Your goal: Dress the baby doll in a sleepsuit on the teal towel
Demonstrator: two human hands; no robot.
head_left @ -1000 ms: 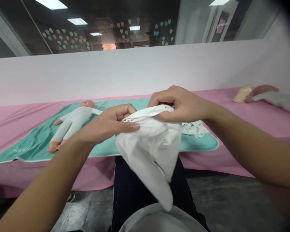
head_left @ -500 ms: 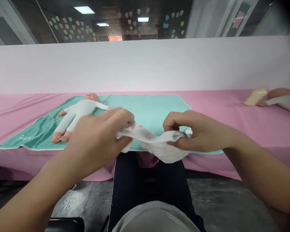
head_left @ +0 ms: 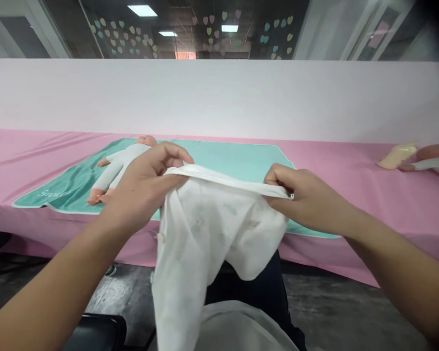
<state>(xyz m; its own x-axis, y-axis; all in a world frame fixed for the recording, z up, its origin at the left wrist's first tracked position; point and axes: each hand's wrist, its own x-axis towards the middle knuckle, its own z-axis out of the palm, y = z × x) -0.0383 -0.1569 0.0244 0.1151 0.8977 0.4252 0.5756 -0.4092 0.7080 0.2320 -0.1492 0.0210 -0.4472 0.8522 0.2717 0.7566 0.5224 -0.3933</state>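
Observation:
White baby pants (head_left: 205, 224) with a faint print hang stretched between my hands, above my lap. My left hand (head_left: 144, 183) pinches one end of the waistband between thumb and fingers. At the other end, my right hand (head_left: 305, 197) grips the band with curled fingers. One leg of the pants dangles long on the left; the other is bunched shorter on the right. Beyond my left hand a baby doll (head_left: 121, 158) in a pale suit lies on its back on a green towel (head_left: 223, 152), partly hidden by my hand and wrist.
Pink cloth (head_left: 336, 180) covers the table, with a white wall (head_left: 219, 97) behind it. At the far right lie another doll (head_left: 437, 161) and a pale yellow object (head_left: 397, 155) beside it. A black chair (head_left: 98, 331) stands at lower left.
The pants were bunched up between my hands; now they hang unfolded with the waistband pulled taut. My left hand has risen slightly, and the view has shifted a little.

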